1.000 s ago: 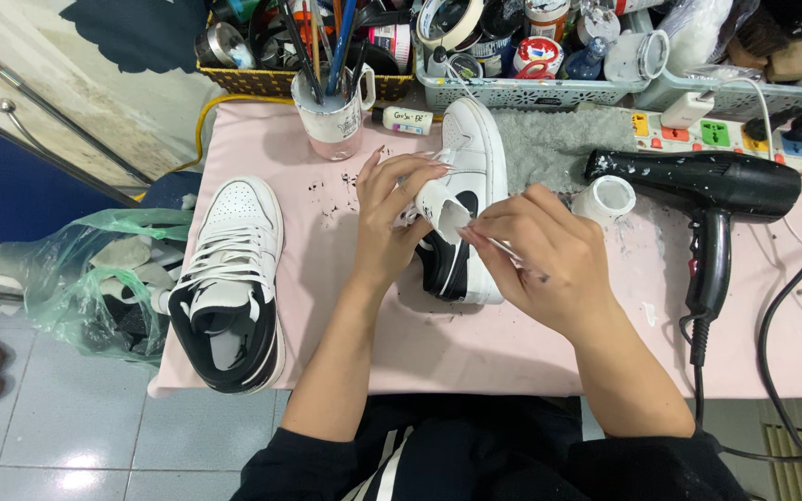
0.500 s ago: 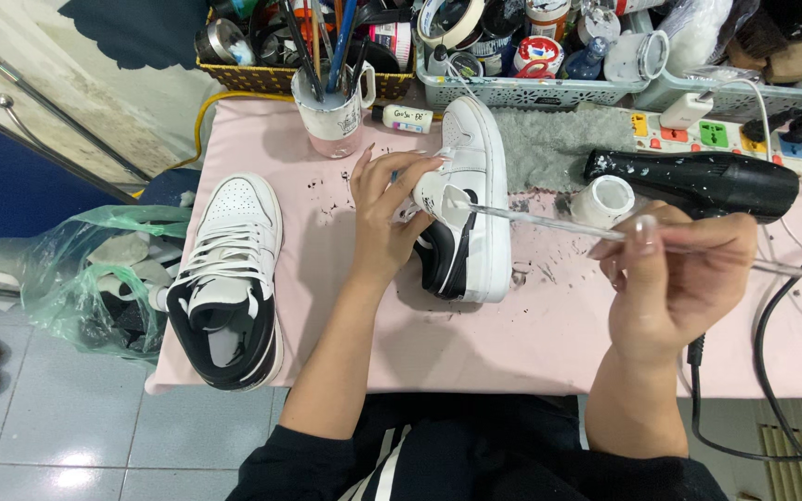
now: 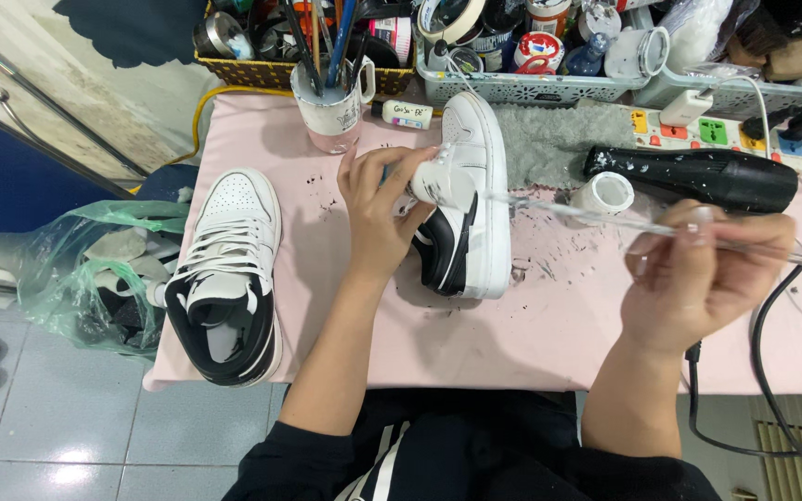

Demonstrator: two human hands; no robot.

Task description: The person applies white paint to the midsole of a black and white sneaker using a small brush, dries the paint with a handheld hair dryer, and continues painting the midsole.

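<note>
A white and black sneaker [image 3: 472, 213] lies on its side in the middle of the pink table [image 3: 549, 325]. My left hand [image 3: 378, 213] grips it at the tongue and laces. My right hand [image 3: 698, 274] is lifted to the right of the shoe and holds a thin clear-handled brush [image 3: 605, 215], whose tip points left toward the shoe's upper. A second matching sneaker [image 3: 229, 274] stands upright near the table's left edge, untouched.
A black hair dryer [image 3: 707, 176] and a small white cup [image 3: 602, 193] lie right of the shoe. A mug of brushes [image 3: 329, 102], baskets of jars and a power strip [image 3: 726, 130] line the back. A green plastic bag [image 3: 76, 278] hangs at the left.
My right hand has drawn the brush away from the shoe, moving right and up. My left hand keeps its hold on the sneaker.
</note>
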